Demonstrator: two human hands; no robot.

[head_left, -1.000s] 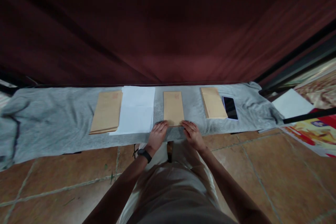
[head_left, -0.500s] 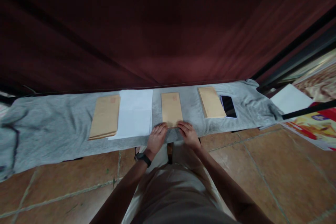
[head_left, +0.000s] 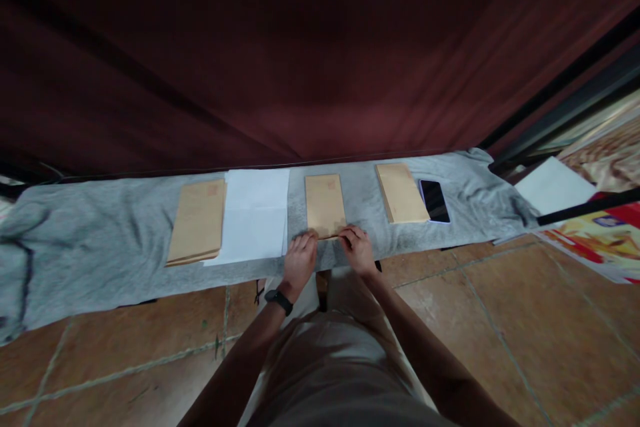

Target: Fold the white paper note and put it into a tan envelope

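A brown paper envelope (head_left: pixel 325 203) with a small red mark lies lengthwise in front of me on a grey cloth. At its near left corner, my left hand (head_left: pixel 301 257) has its fingers closed on the edge; a dark watch is on that wrist. My right hand (head_left: pixel 357 247) pinches the near right corner. Between the two hands the near edge is slightly lifted, showing a thin dark gap. The fingertips partly hide both corners.
To the left lie white paper sheets (head_left: pixel 256 213) and a stack of brown envelopes (head_left: pixel 197 220). Another envelope stack (head_left: pixel 401 193) is at the right, touching a phone (head_left: pixel 435 201). The grey cloth (head_left: pixel 110 233) covers a narrow surface before a dark red curtain (head_left: pixel 300 67).
The fingers of both hands have curled from lying flat on the envelope's near edge to gripping it. That edge has risen a little and a dark gap shows there.
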